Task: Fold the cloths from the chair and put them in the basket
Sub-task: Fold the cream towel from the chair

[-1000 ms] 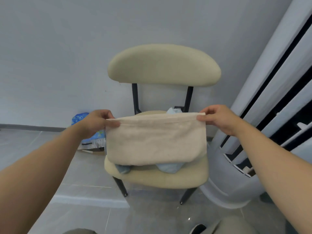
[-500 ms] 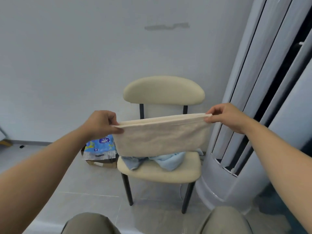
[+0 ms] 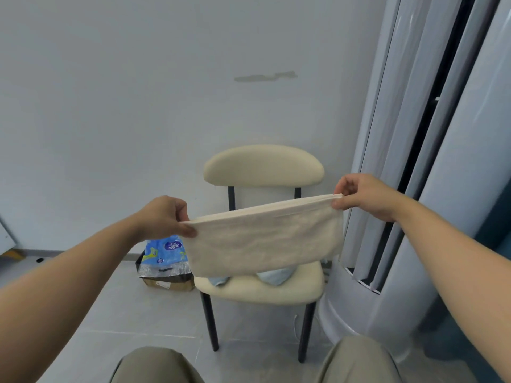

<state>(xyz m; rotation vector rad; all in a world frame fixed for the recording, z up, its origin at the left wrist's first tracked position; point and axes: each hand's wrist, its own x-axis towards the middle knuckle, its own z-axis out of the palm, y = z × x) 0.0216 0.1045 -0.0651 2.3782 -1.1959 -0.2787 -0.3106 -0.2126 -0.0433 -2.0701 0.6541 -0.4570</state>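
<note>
A beige cloth [image 3: 265,239], folded double, hangs stretched in the air in front of the cream chair [image 3: 262,165]. My left hand [image 3: 166,217] pinches its upper left corner and my right hand [image 3: 359,193] pinches its upper right corner, a little higher. A light blue cloth [image 3: 273,276] lies crumpled on the chair seat, partly hidden behind the beige cloth. No basket is in view.
A tall white standing air conditioner [image 3: 431,167] fills the right side, close to the chair. A blue printed bag on a cardboard box [image 3: 163,261] sits on the floor left of the chair. My knees [image 3: 356,360] show at the bottom edge. A plain wall stands behind.
I have moved back from the chair and the view has tilted up. The beige cloth has lifted off the seat, with its right end now higher. Both hands keep their pinch.
</note>
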